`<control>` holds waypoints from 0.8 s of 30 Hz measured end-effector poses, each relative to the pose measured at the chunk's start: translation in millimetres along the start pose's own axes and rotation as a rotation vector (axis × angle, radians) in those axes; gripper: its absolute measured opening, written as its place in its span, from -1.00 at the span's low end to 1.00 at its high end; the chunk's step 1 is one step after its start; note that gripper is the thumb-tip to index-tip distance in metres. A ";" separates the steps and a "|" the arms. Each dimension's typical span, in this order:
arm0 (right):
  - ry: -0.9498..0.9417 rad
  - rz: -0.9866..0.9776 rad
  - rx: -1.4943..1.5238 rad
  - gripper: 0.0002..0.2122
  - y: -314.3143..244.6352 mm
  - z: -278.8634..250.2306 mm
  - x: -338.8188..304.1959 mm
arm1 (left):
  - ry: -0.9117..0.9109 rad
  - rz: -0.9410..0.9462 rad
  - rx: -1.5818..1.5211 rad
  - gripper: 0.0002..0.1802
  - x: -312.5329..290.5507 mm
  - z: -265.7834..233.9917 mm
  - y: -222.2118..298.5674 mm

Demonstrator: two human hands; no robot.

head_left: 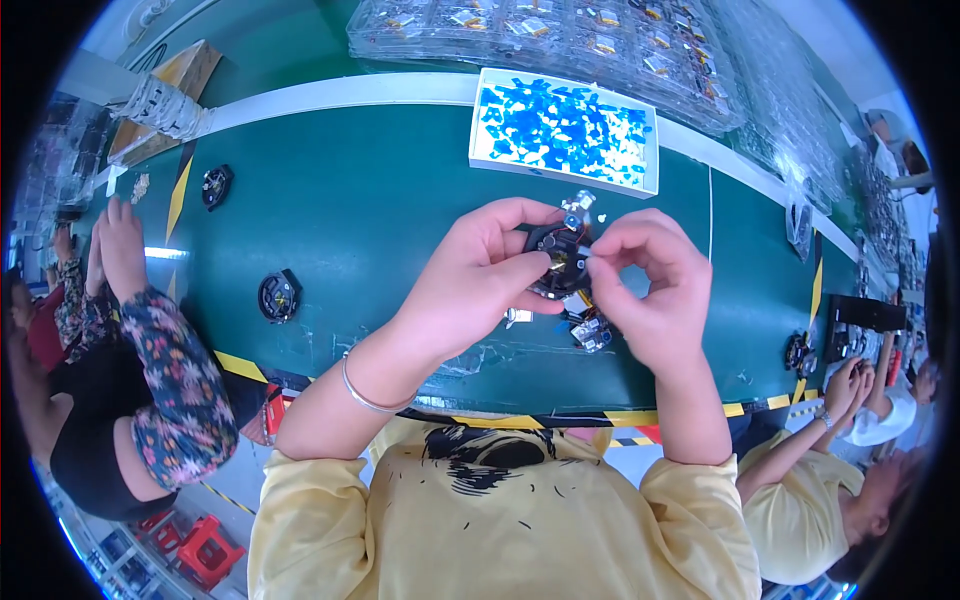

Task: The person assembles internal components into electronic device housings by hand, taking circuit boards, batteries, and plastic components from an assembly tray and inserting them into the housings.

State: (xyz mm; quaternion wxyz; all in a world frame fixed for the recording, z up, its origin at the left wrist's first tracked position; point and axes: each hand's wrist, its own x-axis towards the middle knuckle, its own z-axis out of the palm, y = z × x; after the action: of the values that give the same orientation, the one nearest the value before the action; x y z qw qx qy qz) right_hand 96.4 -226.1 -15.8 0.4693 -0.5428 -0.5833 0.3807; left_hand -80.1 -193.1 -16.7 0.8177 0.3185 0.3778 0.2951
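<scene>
My left hand point(478, 272) grips a round black assembly point(556, 262) with a brass centre and a small silver part at its top, held above the green belt point(380, 210). My right hand point(648, 288) pinches at the assembly's right edge with thumb and forefinger. Small parts with wires point(588, 330) hang just below the assembly, between my two hands. A thin bracelet sits on my left wrist.
A white tray of blue plastic pieces point(563, 128) lies beyond my hands. Two more round black assemblies point(277, 297) point(215, 186) rest on the belt at left. Stacked clear trays point(560, 35) line the far side. A person in a floral sleeve point(170, 380) works at left, another person point(850, 400) at right.
</scene>
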 end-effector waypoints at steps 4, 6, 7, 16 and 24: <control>0.033 -0.263 -0.292 -0.85 -3.8 6.1 0.7 | -0.009 0.022 -0.013 -0.65 -2.1 6.4 -3.4; 0.041 -0.298 -0.302 -0.85 -4.0 5.7 1.6 | 0.010 0.042 0.001 -0.63 -4.9 9.2 -1.8; 0.040 -0.316 -0.322 -0.85 -5.2 5.6 1.2 | 0.014 0.058 0.023 -0.63 -6.6 9.8 -1.9; 0.062 -0.303 -0.283 -0.84 -3.0 9.6 -5.9 | 0.027 0.197 0.115 -0.62 -19.4 16.2 -9.2; 0.042 -0.173 -0.082 -0.86 9.8 13.6 -6.9 | 0.028 0.312 0.124 -0.62 -22.1 15.4 -14.9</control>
State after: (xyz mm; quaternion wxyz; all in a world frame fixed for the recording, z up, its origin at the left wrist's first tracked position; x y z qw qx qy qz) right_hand 85.8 -230.8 -29.7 0.4897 -0.5170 -0.6332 0.3032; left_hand -76.0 -223.0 -10.5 0.7353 0.4191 0.3528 0.3990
